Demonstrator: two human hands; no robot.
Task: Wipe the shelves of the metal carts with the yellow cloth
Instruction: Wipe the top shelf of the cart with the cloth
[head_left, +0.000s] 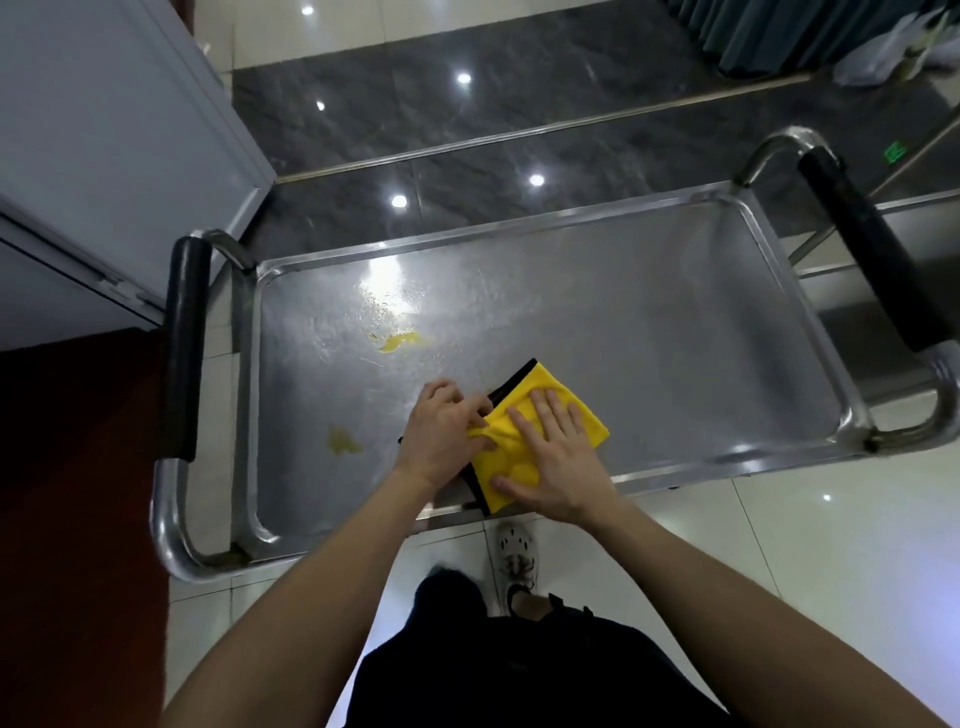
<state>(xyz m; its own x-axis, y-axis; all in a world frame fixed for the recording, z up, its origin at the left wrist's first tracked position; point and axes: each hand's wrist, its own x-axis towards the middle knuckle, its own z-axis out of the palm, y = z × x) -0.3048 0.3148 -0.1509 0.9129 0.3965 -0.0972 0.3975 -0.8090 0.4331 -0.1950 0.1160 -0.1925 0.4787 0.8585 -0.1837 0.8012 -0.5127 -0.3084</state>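
From the head view we are looking down on the top shelf (649, 338) of a metal cart, a shallow rimmed tray whose long axis is running left to right across us. The yellow cloth (543, 382) is lying folded on the shelf near its front edge. Its long axis is slanting from near-left to far-right, with a black trim along its left side. We are pressing our right hand (556, 462) flat on it, fingers straight and spread. Our left hand (447, 431) is pinching a fold at the cloth's left edge with curled fingers.

Two yellowish smears are lying on the shelf, one (397, 340) beyond the cloth and one (343, 441) to its left. Black-padded handles (182, 348) are closing off both ends. A white cabinet (104, 156) is standing just beside the left end, and another metal shelf (857, 296) is showing behind the right handle.
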